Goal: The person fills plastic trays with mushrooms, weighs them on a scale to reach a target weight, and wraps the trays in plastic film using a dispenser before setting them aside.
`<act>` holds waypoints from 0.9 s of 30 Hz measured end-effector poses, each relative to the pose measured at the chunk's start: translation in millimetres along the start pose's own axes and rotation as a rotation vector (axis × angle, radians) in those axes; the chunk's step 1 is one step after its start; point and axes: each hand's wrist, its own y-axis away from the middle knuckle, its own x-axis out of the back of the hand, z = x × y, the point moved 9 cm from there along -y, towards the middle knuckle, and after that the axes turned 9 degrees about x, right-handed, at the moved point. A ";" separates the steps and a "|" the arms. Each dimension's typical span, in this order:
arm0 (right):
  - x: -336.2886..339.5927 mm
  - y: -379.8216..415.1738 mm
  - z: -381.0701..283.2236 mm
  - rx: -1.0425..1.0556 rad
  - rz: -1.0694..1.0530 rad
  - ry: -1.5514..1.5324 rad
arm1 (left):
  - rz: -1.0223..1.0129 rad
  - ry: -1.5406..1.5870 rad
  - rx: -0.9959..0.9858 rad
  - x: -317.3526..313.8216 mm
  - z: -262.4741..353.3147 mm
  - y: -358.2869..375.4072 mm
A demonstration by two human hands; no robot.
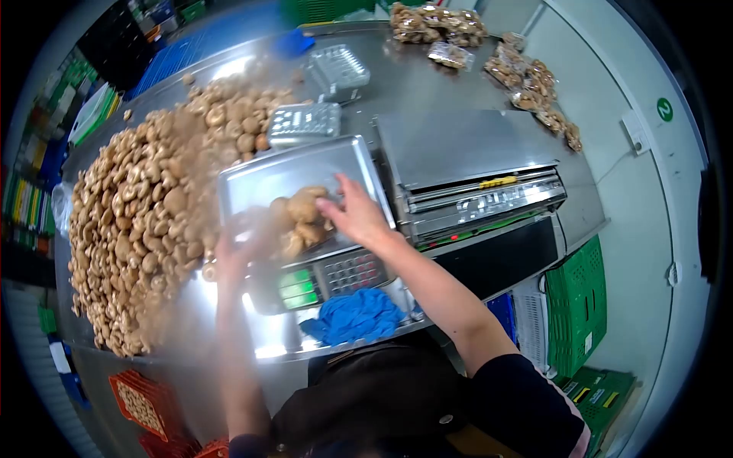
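Observation:
Several brown mushrooms [307,208] lie in a small heap on the metal pan [263,179] of a weighing scale. At the heap's right edge is my right hand [359,214], fingers apart, with the thumb by the mushrooms; it may be touching them. My left hand [248,243] is at the pan's left side, close to the heap, but a blur hides its fingers and anything in them. Below the pan, the scale's keypad [353,272] and green-lit display [298,288] face me. A crumpled blue cloth [355,315] lies just in front of them.
A large pile of loose mushrooms [145,221] covers the table's left side. Clear plastic trays [304,124] stand behind the scale. To the right is a wrapping machine [473,153]; wrapped mushroom packs [439,25] lie at the back. Green crates [580,305] stand at the right, a red crate [141,404] lower left.

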 end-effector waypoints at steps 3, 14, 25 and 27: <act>66.7 17.2 -36.9 0.128 -0.011 0.057 | 0.054 -0.071 -0.095 -38.1 43.3 23.2; 340.7 21.4 116.5 0.066 0.062 0.274 | -0.136 -0.061 -0.154 -346.6 107.9 -35.6; 428.7 59.7 155.4 0.257 -0.010 0.306 | -0.037 -0.465 -0.477 -380.2 95.1 -22.8; 448.2 89.8 154.2 0.432 -0.119 0.547 | 0.069 -0.993 -0.808 -365.0 114.3 30.8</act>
